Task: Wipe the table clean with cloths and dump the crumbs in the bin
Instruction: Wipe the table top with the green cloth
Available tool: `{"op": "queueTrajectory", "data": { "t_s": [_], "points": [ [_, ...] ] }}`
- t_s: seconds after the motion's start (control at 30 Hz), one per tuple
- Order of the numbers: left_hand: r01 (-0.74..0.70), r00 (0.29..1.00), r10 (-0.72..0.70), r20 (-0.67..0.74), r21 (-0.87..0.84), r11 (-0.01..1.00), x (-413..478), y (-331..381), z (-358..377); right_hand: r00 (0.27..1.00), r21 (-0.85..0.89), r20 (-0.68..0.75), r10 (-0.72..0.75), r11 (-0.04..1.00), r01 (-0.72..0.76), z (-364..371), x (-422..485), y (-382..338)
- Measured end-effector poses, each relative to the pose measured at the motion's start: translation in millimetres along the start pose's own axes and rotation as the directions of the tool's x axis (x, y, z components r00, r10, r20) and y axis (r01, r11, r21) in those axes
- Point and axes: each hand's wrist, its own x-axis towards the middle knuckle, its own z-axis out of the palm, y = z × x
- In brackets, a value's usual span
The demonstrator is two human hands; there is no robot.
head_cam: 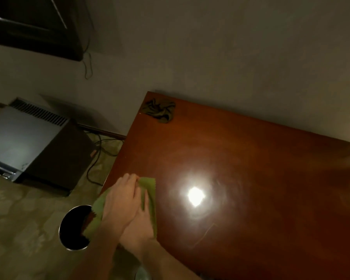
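Tabletop (251, 168) seemingly open; dark cloth (159, 111) crowds corner.

Glossy wood, matt cloth, bright metal

The table (251, 158) is smooth, reddish-brown wood with a high gloss — a lamp's glare mirrors in it. The green cloth (150, 190) looks matt and woven, with a zigzag-cut edge; the dark cloth (159, 111) is dull, crumpled fabric. The bin (62, 225) has a shiny metal rim.
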Motion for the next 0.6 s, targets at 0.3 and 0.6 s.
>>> {"op": "queueTrajectory", "data": {
  "t_s": [0.3, 0.6],
  "points": [
    [-0.054, 0.997, 0.055, 0.046, -0.024, 0.998, 7, 38, 38, 0.947, -0.089, -0.279, 0.158, 0.978, -0.190, -71, 47, 129],
    [0.200, 0.979, -0.188, -0.081, 0.187, 0.962, 27, 36, 55, 0.970, 0.083, -0.235, 0.055, 0.996, -0.036, -100, 66, 131]
  ]
}}
